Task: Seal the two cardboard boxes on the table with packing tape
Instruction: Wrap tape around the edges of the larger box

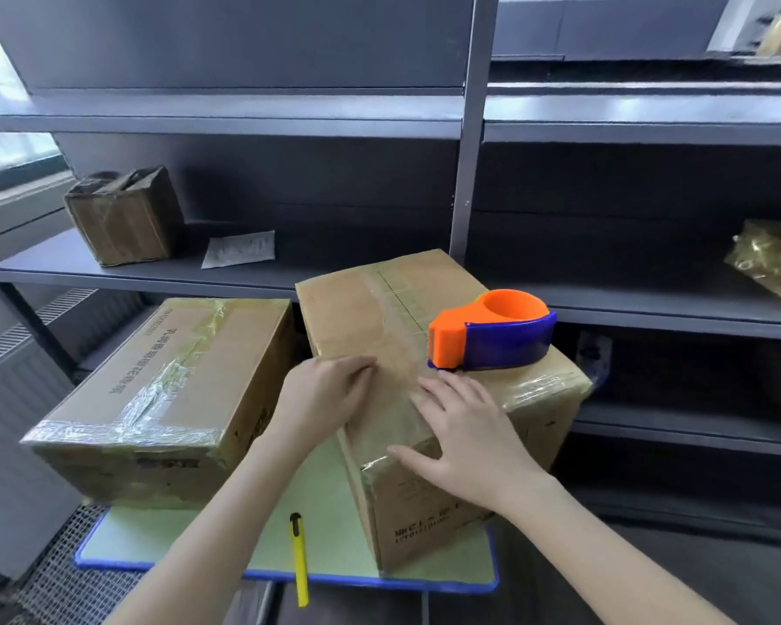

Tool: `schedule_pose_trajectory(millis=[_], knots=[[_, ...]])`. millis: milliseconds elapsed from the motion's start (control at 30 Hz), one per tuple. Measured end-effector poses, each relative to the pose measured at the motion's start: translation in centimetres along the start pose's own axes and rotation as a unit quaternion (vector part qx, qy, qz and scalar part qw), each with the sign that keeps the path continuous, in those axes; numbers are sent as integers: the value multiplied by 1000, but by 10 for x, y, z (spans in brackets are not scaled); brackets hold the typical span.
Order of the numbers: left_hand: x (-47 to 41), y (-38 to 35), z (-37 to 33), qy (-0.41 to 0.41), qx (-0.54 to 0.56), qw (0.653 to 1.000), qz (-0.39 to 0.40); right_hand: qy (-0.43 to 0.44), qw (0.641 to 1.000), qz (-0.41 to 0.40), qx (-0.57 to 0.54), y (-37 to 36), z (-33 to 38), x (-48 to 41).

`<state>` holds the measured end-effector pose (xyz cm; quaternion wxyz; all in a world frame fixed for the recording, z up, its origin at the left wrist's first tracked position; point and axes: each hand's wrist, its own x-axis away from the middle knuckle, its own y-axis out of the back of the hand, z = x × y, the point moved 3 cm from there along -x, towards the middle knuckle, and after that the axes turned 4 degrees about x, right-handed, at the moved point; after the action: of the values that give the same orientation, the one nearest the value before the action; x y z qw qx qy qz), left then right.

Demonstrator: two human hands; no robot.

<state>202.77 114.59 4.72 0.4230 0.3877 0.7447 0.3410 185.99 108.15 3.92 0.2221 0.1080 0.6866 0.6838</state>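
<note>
Two cardboard boxes stand on a light green mat [330,525]. The left box [163,390] is lower and has wrinkled clear tape along its top seam and front edge. The right box [379,318] is taller, with a strip of clear tape running down its top seam. An orange and blue tape dispenser [492,336] sits on the right box's top, near its right edge. My left hand [325,394] rests on the right box's near top edge with fingers bent at the tape. My right hand [465,435] lies flat with spread fingers over the box's front top edge, just below the dispenser.
A yellow utility knife [299,561] lies on the mat near its front edge. Dark metal shelves [244,124] stand behind, holding a small worn box [122,218], a white packet [240,249] and a crinkled gold bag [776,263]. Metal mesh [64,579] lies at lower left.
</note>
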Motion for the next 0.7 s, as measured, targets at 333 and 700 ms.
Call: schedule_pose_trajectory(millis=[333,700], knots=[[-21,-21,23,-61,48,997,22,-95,990,67,75,-23,51,-31],[-9,-18,15,-88,0,996,16,58,988,139,21,6,-31,29]])
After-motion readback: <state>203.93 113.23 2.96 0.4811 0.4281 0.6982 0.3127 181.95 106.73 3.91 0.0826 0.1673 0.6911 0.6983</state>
